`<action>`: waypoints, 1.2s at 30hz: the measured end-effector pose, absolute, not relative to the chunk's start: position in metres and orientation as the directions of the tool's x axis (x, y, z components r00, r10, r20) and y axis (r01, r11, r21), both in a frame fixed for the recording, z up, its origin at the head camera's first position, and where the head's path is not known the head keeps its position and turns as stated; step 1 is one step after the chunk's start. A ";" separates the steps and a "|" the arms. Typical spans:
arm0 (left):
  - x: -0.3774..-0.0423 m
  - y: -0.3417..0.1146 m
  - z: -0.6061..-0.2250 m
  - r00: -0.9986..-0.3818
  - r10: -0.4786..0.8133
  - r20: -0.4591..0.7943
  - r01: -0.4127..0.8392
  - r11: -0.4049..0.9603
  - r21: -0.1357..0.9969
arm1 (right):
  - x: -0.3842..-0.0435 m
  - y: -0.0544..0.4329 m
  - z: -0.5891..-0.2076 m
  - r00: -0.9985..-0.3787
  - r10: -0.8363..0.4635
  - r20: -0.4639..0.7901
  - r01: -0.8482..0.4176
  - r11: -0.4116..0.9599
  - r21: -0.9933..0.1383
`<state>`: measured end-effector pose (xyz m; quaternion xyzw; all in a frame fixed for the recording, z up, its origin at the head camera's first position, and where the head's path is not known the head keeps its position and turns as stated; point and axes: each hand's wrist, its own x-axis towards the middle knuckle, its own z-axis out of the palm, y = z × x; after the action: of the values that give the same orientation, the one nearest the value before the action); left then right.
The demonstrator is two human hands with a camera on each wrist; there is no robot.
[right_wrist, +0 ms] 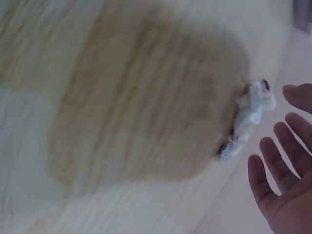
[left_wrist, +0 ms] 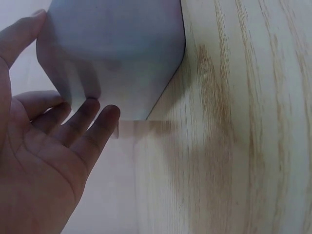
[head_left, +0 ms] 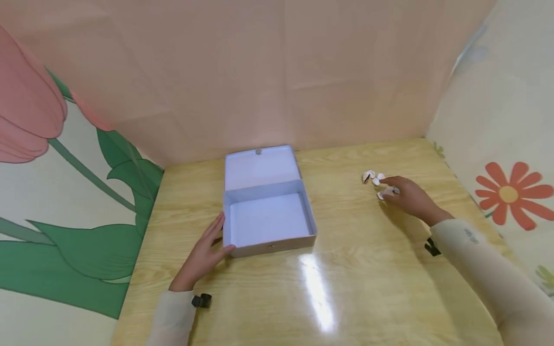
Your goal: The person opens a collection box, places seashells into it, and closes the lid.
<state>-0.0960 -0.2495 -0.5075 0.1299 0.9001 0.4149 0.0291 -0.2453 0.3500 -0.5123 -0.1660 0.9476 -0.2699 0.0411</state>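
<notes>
A pale box [head_left: 272, 243] stands on the table with its lid [head_left: 259, 168] tipped back and its inside bare. My left hand [head_left: 205, 252] rests against the box's left side, thumb at the front corner; in the left wrist view its fairly straight fingers touch the box wall [left_wrist: 112, 53]. On the right my right hand [head_left: 409, 197] hovers beside a small group of white pieces [head_left: 369, 176] that look like seashells. In the right wrist view its fingers are spread, with no piece visibly held, and the white pieces [right_wrist: 247, 119] appear blurred.
The wooden table [head_left: 346, 278] meets a pinkish cloth backdrop [head_left: 346, 72] behind. A wall with painted tulips [head_left: 26, 96] rises on the left, and one with a red flower [head_left: 508, 194] on the right.
</notes>
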 end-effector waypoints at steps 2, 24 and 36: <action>-0.095 -0.250 -0.508 -0.964 0.259 0.057 0.212 0.621 0.754 | -0.246 0.349 -0.517 -0.933 -0.360 0.015 -0.326 0.826 -0.460; -0.099 -0.251 -0.506 -0.967 0.254 0.031 0.188 0.624 0.759 | -0.242 0.346 -0.534 -0.906 -0.393 0.160 -0.411 0.906 -0.104; -0.098 -0.252 -0.507 -0.963 0.266 0.033 0.189 0.589 0.785 | -0.237 0.347 -0.534 -0.918 -0.363 0.160 -0.378 0.922 -0.077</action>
<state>-0.0983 -0.2517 -0.5074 0.1279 0.8904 0.4347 0.0441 -0.2373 0.3467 -0.5340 -0.1896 0.9778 -0.0532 -0.0714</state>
